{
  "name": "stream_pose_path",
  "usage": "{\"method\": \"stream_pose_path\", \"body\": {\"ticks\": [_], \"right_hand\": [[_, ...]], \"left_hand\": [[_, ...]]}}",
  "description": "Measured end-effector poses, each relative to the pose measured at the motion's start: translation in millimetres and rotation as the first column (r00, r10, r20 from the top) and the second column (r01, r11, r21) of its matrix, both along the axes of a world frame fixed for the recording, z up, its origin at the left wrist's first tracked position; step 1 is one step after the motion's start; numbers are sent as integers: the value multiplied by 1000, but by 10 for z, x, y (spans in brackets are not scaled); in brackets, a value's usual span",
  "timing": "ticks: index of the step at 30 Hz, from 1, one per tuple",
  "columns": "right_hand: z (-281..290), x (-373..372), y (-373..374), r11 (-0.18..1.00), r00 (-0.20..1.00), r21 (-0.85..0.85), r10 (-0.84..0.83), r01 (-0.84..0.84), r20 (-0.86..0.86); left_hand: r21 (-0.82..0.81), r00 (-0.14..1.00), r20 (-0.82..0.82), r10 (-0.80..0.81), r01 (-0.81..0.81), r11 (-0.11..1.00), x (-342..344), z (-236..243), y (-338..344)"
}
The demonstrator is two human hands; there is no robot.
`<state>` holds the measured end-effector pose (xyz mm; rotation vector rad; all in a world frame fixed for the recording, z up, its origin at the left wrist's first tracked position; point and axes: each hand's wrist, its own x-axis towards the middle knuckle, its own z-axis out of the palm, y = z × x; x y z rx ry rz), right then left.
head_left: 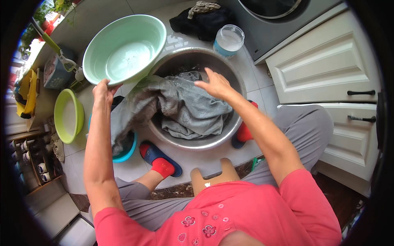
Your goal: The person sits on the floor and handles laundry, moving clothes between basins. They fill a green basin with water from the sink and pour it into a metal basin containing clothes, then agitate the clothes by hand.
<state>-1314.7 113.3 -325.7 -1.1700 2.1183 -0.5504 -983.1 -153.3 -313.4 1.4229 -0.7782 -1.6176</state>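
My left hand point(103, 89) grips the near rim of a pale green plastic basin point(123, 49), tilted toward a large steel basin point(230, 127) on the tiled floor. A little water shows in the green basin's bottom. A wet grey garment point(184, 108) lies in the steel basin and hangs over its left rim. My right hand point(215, 84) hovers over the garment with fingers spread, holding nothing. I sit on a low wooden stool point(213, 178), feet in blue and red slippers point(160, 160) either side of the steel basin.
A blue basin point(127, 151) sits under the hanging cloth. A lime green basin point(67, 117) stands at left. Dark clothes point(203, 22) and a clear plastic jar point(228, 40) lie behind. A washing machine point(279, 20) and white cabinet doors point(324, 65) stand at right.
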Motion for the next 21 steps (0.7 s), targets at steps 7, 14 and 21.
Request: {"method": "stream_pose_path", "body": {"ticks": [7,14,21], "right_hand": [[-902,-138,535,969,998,241,59,-49,-36],[-972,187,554,990,988,136,67,-48,-140],[-932,599,877,983,946,31,184,-183,-267]], "left_hand": [[108,969,-20,244,-241,965,-620,-991,-382],[180,985,-160,-63,92,979,-535,-1511,-414],[-545,603,798,25,702,459,-1479,-350,1045]]}}
